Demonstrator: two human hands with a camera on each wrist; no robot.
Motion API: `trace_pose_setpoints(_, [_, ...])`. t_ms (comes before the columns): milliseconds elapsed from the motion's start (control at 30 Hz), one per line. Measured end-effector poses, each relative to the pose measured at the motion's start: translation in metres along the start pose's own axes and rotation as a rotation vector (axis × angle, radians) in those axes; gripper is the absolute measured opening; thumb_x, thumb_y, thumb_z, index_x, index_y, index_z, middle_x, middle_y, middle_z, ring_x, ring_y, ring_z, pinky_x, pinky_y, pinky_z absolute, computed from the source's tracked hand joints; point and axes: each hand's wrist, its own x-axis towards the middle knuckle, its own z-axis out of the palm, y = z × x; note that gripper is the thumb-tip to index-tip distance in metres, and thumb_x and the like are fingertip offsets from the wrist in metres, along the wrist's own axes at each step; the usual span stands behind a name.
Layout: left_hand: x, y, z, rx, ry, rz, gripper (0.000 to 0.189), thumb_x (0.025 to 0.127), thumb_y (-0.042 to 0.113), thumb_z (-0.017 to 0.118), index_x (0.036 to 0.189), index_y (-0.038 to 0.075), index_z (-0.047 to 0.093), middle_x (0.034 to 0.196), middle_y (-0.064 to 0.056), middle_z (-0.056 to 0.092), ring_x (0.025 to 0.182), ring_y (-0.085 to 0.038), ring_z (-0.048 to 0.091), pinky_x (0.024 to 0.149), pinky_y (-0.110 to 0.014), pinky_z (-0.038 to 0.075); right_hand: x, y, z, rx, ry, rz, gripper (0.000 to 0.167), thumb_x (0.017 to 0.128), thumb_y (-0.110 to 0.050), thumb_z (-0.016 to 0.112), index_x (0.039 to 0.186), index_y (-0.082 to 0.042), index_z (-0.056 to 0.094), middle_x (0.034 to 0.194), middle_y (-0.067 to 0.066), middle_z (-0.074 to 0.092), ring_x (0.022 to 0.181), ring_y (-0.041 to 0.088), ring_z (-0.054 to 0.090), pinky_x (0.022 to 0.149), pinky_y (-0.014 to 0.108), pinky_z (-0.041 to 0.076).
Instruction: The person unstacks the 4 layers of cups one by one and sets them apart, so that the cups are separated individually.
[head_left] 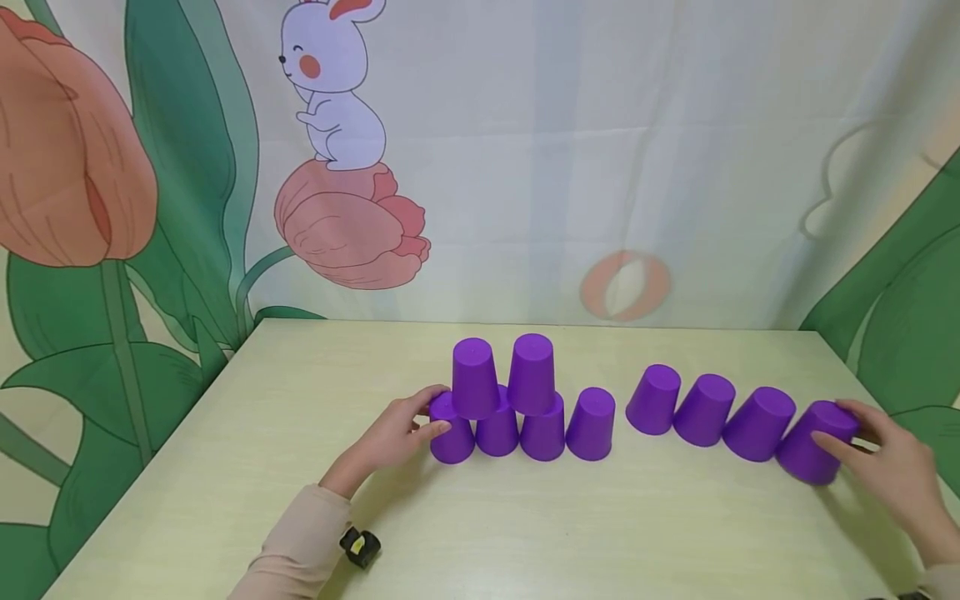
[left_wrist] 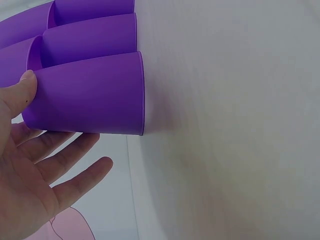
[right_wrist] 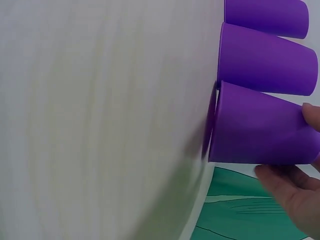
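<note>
In the head view, several upside-down purple cups stand in a row, and two more cups sit on top of them. My left hand (head_left: 397, 429) holds the leftmost bottom cup (head_left: 452, 443), thumb at the near side and fingers around the far side; the left wrist view shows this cup (left_wrist: 87, 97) close up. At the right end of a second row, my right hand (head_left: 888, 458) grips the last purple cup (head_left: 813, 442) between thumb and fingers. A narrow dark gap shows under part of that cup's rim (right_wrist: 265, 127) in the right wrist view.
Three other upside-down cups, among them a middle one (head_left: 703, 410), line up left of my right hand. A small black object (head_left: 361, 547) is by the left sleeve. Behind the pale table (head_left: 525, 533) hangs a printed curtain (head_left: 487, 167) with a rabbit and tulips.
</note>
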Motion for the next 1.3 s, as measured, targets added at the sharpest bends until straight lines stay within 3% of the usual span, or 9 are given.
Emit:
trace_pose_setpoints(167, [0.000,0.001,0.000,0.001,0.001,-0.003,0.042,0.090,0.017,0.058,0.127,0.003,0.046,0.110,-0.009,0.061,0.096,-0.023,0.059,0.071,-0.032,0.048,0.000,-0.004,-0.002,-0.024,-0.044,-0.011,0.062,0.083,-0.023,0.067,0.129,0.009,0.040,0.111,0.039,0.049,0.073,-0.029,0.024,0.077,0.059,0.029])
trace_pose_setpoints(267, [0.001,0.002,-0.001,0.000,-0.004,-0.010,0.042,0.090,0.017,0.058,0.128,0.003,0.045,0.111,-0.010,0.061,0.098,-0.024,0.058,0.072,-0.032,0.048,0.003,0.007,-0.001,-0.021,-0.044,-0.017,0.065,0.082,-0.024,0.068,0.134,0.001,0.039,0.113,0.028,0.056,0.074,-0.028,0.028,0.077,0.036,0.042])
trace_pose_setpoints(367, [0.001,0.001,-0.002,-0.001,-0.010,-0.017,0.043,0.091,0.018,0.057,0.129,0.003,0.044,0.112,-0.011,0.060,0.099,-0.025,0.058,0.073,-0.033,0.048,0.007,0.021,0.001,0.006,-0.022,-0.007,0.069,0.082,-0.027,0.069,0.138,-0.005,0.036,0.118,0.025,0.055,0.078,-0.026,0.030,0.063,0.008,0.039])
trace_pose_setpoints(433, [0.001,0.002,-0.002,-0.001,-0.011,-0.021,0.043,0.091,0.018,0.057,0.129,0.003,0.044,0.113,-0.011,0.060,0.100,-0.025,0.058,0.073,-0.033,0.048,0.009,0.028,0.003,0.034,0.023,-0.006,0.069,0.082,-0.030,0.069,0.141,-0.020,0.035,0.124,-0.002,0.054,0.084,-0.027,0.031,0.065,-0.001,0.033])
trace_pose_setpoints(600, [0.001,0.001,-0.001,-0.005,-0.011,-0.024,0.043,0.090,0.018,0.058,0.129,0.003,0.045,0.112,-0.010,0.060,0.099,-0.024,0.058,0.072,-0.032,0.048,0.003,-0.007,-0.005,0.058,0.048,0.031,0.069,0.083,-0.031,0.067,0.141,-0.013,0.034,0.135,0.009,0.045,0.093,-0.026,0.029,0.070,-0.005,0.027])
trace_pose_setpoints(667, [0.001,0.001,-0.001,-0.005,-0.012,-0.018,0.043,0.090,0.018,0.058,0.128,0.003,0.045,0.112,-0.010,0.060,0.098,-0.025,0.058,0.072,-0.032,0.048,0.001,-0.025,-0.010,0.054,0.025,0.057,0.071,0.084,-0.031,0.066,0.139,-0.001,0.032,0.131,0.032,0.039,0.093,-0.025,0.028,0.069,-0.005,0.027])
trace_pose_setpoints(1033, [0.001,0.000,0.000,0.004,-0.012,-0.001,0.042,0.091,0.021,0.057,0.128,0.002,0.045,0.110,-0.011,0.061,0.098,-0.026,0.058,0.072,-0.033,0.048,-0.002,-0.066,-0.011,0.052,0.008,0.053,0.069,0.083,-0.034,0.067,0.138,-0.005,0.037,0.128,0.027,0.046,0.093,-0.011,0.049,0.065,0.000,0.035])
trace_pose_setpoints(1233, [0.001,-0.001,0.000,-0.005,-0.012,0.008,0.042,0.091,0.020,0.057,0.127,0.001,0.045,0.111,-0.012,0.060,0.098,-0.027,0.058,0.071,-0.033,0.049,-0.004,-0.076,-0.009,0.111,0.024,-0.029,0.062,0.081,-0.028,0.069,0.134,-0.009,0.044,0.110,-0.024,0.051,0.083,-0.024,0.038,0.067,0.000,0.035])
trace_pose_setpoints(1300, [0.001,-0.001,0.000,-0.006,-0.011,0.011,0.042,0.091,0.020,0.057,0.127,0.001,0.045,0.111,-0.013,0.060,0.098,-0.027,0.058,0.071,-0.033,0.049,-0.004,-0.080,-0.008,0.116,0.024,-0.050,0.060,0.081,-0.027,0.070,0.134,-0.009,0.045,0.106,-0.030,0.047,0.083,-0.024,0.037,0.067,0.000,0.034])
